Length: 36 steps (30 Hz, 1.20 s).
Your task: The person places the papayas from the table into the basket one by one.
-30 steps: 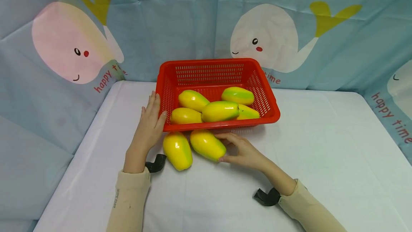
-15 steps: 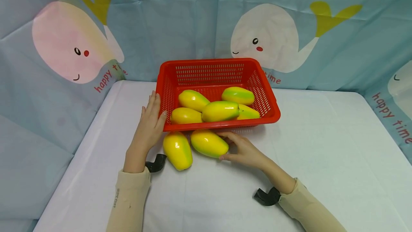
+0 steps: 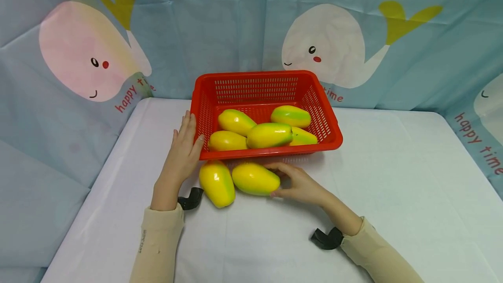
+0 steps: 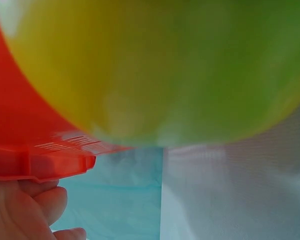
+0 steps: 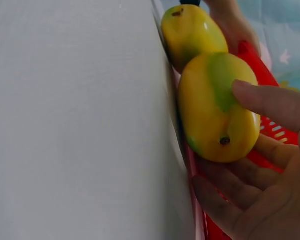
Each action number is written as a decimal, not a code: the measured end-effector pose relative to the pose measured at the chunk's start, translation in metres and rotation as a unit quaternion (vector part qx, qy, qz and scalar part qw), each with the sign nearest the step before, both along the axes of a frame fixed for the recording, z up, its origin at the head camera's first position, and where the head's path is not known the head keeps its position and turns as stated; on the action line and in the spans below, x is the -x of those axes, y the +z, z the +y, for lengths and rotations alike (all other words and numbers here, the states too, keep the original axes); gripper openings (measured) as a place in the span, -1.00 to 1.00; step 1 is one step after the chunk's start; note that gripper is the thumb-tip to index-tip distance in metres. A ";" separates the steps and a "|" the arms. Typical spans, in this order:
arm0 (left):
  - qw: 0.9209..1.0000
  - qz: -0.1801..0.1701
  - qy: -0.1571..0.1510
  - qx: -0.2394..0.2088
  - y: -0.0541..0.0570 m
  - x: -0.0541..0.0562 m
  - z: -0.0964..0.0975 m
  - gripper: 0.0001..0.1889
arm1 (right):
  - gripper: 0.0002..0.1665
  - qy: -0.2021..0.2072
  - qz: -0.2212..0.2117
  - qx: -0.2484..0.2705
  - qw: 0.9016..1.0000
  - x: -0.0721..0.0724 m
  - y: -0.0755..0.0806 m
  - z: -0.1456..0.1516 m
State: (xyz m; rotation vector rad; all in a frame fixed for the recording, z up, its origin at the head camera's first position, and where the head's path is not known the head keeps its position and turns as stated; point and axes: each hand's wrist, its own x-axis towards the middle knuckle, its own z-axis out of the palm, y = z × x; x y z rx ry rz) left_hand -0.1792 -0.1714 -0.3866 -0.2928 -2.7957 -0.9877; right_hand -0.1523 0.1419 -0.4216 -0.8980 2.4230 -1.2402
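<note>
My right hand [image 3: 296, 185] holds the right end of a yellow-green mango [image 3: 255, 179] on the table, just in front of the red basket [image 3: 332, 141]. In the right wrist view the thumb [image 5: 270, 102] presses one side of this mango and the fingers lie along the other. A second mango [image 3: 217, 184] lies to its left; the two look to be touching. With fingers straight, my left hand [image 3: 181, 152] rests against the basket's left side. A blurred mango [image 4: 155, 70] fills the top of the left wrist view, near the basket's wall [image 4: 20, 115].
Several mangoes [image 3: 269, 135] lie inside the basket, towards its front. Under everything is a white-covered table [image 3: 389, 178]. A blue curtain [image 3: 204, 34] with whale prints hangs behind and at the sides. Each wrist carries a black mount [image 3: 327, 238].
The mango at my right hand has turned from slanting to nearly level, its right end shifting slightly right and up. My left hand and the basket have stayed put.
</note>
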 end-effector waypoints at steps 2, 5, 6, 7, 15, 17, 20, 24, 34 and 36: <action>1.000 0.000 0.000 -0.001 0.000 0.000 0.000 -0.35 | -0.25 0.005 -0.003 -0.002 1.000 0.000 0.001 0.000; 1.000 0.001 0.000 -0.001 0.000 0.000 0.000 -0.35 | -0.25 0.008 -0.006 -0.005 1.000 0.000 0.002 0.000; 1.000 0.001 0.000 -0.001 0.000 0.000 0.000 -0.35 | -0.24 0.008 -0.007 -0.005 1.000 0.000 0.002 0.000; 1.000 0.001 0.001 -0.001 0.000 0.000 -0.001 -0.35 | -0.24 0.009 -0.008 -0.004 1.000 0.000 0.003 0.000; 1.000 0.000 0.003 -0.003 0.000 0.000 -0.001 -0.35 | -0.19 0.011 -0.007 -0.004 1.000 0.000 0.002 -0.001; 1.000 0.000 0.003 -0.004 0.000 0.000 -0.001 -0.35 | -0.20 0.011 -0.007 -0.005 1.000 0.000 0.002 -0.001; 1.000 0.000 0.003 -0.004 0.000 0.000 -0.002 -0.36 | -0.21 0.011 -0.007 -0.005 1.000 0.000 0.002 -0.001; 1.000 0.002 0.001 -0.003 -0.001 0.000 -0.002 -0.36 | -0.25 0.013 -0.003 0.000 1.000 0.001 0.002 0.000; 1.000 0.000 0.004 0.003 0.001 0.000 0.000 -0.35 | -0.33 0.051 0.021 0.010 0.998 0.003 0.005 0.008; 1.000 -0.003 0.004 0.004 0.002 0.000 0.000 -0.35 | -0.32 0.052 0.023 0.010 0.998 0.003 0.004 0.008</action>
